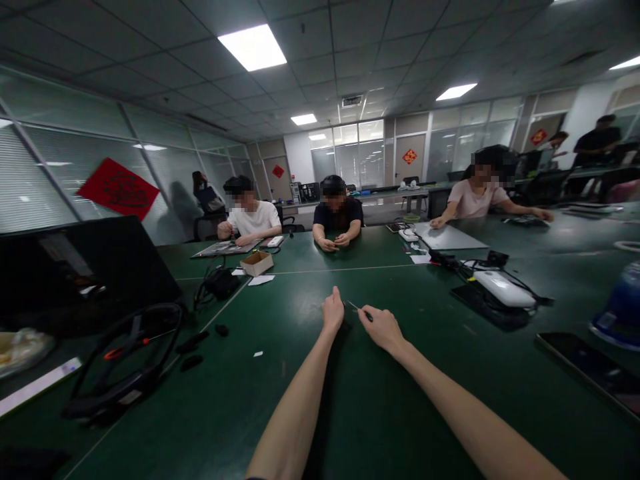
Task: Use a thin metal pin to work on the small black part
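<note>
My left hand (pixel 333 312) rests low over the green table mat (pixel 300 393), its fingers closed together and pointing forward, with nothing visible in them. My right hand (pixel 383 330) lies just to its right. A thin dark tool with a metal tip (pixel 360 310) sticks out from between my right fingers, pointing toward my left hand. The picture is too small to name the tool exactly. My two hands are close but apart.
A small cardboard box (pixel 257 263) stands ahead. A black headset ring (pixel 125 360) and small black pieces (pixel 220 330) lie left. A white device with cables (pixel 504 289) sits right. Several seated people work across the table.
</note>
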`<state>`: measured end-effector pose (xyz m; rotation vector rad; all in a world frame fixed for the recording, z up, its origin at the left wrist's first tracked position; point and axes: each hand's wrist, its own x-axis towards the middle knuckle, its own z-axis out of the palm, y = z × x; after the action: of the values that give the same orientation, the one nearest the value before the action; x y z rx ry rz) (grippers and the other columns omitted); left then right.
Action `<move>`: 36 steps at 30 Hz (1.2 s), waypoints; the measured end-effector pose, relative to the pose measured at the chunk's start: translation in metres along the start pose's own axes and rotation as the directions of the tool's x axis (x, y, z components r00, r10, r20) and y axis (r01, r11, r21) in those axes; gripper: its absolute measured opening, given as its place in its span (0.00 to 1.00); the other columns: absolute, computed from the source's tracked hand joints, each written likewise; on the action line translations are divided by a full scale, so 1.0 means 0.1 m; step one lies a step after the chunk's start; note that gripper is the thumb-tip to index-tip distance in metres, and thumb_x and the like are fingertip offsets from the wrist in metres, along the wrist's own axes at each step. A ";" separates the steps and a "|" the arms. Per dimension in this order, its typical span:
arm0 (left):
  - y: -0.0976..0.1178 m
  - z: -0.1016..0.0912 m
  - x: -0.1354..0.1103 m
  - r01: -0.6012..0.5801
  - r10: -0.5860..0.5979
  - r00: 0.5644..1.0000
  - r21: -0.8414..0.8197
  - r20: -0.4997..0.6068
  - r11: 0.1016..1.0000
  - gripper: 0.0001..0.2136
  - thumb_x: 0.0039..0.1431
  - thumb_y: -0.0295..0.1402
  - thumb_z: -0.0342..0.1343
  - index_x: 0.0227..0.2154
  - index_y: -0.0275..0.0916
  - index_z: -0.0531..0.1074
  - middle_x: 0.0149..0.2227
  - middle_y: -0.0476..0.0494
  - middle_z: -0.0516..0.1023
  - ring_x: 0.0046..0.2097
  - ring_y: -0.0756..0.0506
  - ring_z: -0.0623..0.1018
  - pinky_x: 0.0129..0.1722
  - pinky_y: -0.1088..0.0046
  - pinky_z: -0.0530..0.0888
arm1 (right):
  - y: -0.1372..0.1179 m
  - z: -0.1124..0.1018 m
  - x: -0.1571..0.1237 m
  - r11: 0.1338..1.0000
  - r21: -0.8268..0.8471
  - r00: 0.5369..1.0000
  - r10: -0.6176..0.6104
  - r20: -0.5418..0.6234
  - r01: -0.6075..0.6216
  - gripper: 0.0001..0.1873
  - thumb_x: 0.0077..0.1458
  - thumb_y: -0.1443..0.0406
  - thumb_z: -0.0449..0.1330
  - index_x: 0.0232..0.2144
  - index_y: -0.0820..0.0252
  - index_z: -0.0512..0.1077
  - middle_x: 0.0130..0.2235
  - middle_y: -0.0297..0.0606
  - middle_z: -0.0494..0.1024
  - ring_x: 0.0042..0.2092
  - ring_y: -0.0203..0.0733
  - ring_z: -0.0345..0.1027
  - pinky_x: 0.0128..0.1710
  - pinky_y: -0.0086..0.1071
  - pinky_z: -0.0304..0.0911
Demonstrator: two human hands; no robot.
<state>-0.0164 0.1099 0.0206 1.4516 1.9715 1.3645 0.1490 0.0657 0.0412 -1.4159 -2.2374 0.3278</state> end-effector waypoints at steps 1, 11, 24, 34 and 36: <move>-0.01 -0.01 0.00 -0.004 0.004 1.000 -0.023 0.012 1.000 0.34 0.59 0.55 0.27 0.22 0.36 0.71 0.27 0.36 0.75 0.32 0.42 0.73 0.36 0.69 0.65 | 0.01 -0.01 0.00 0.999 -0.007 0.999 -0.033 0.007 0.033 0.24 0.64 0.54 0.37 0.42 0.53 0.71 0.31 0.36 0.76 0.28 0.35 0.69 0.28 0.26 0.59; 0.05 -0.08 -0.05 0.023 -0.003 0.993 -0.177 0.115 0.984 0.33 0.58 0.56 0.28 0.19 0.36 0.67 0.19 0.42 0.70 0.25 0.47 0.71 0.26 0.74 0.64 | 0.09 -0.03 0.06 0.976 -0.114 0.982 -0.188 -0.012 0.186 0.24 0.64 0.53 0.39 0.39 0.55 0.71 0.29 0.36 0.76 0.29 0.35 0.69 0.31 0.26 0.59; 0.05 -0.06 -0.07 0.068 0.024 0.969 -0.358 0.244 0.931 0.29 0.54 0.59 0.39 0.19 0.35 0.63 0.14 0.51 0.60 0.16 0.53 0.61 0.17 0.79 0.57 | 0.16 -0.08 -0.02 0.976 -0.135 0.985 -0.172 0.023 0.174 0.26 0.63 0.51 0.38 0.39 0.54 0.72 0.29 0.37 0.76 0.29 0.36 0.69 0.30 0.26 0.58; -0.03 -0.01 -0.03 0.077 0.028 0.961 -0.365 0.275 0.928 0.29 0.54 0.59 0.39 0.18 0.35 0.62 0.14 0.51 0.58 0.16 0.54 0.60 0.16 0.79 0.55 | 0.15 -0.10 -0.01 0.980 -0.110 0.985 -0.162 0.061 0.167 0.26 0.64 0.51 0.37 0.40 0.54 0.71 0.30 0.36 0.76 0.29 0.36 0.69 0.29 0.26 0.59; -0.04 0.00 -0.02 0.078 0.033 0.957 -0.366 0.287 0.928 0.29 0.54 0.59 0.39 0.18 0.35 0.63 0.14 0.51 0.58 0.16 0.53 0.60 0.16 0.79 0.55 | 0.15 -0.09 -0.01 0.980 -0.112 0.985 -0.158 0.063 0.164 0.26 0.64 0.51 0.37 0.40 0.54 0.71 0.29 0.36 0.75 0.29 0.36 0.69 0.29 0.26 0.59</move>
<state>-0.0180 0.1076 0.0167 1.3500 1.4473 1.3394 0.1658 0.0713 0.0424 -1.2853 -2.4321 0.1850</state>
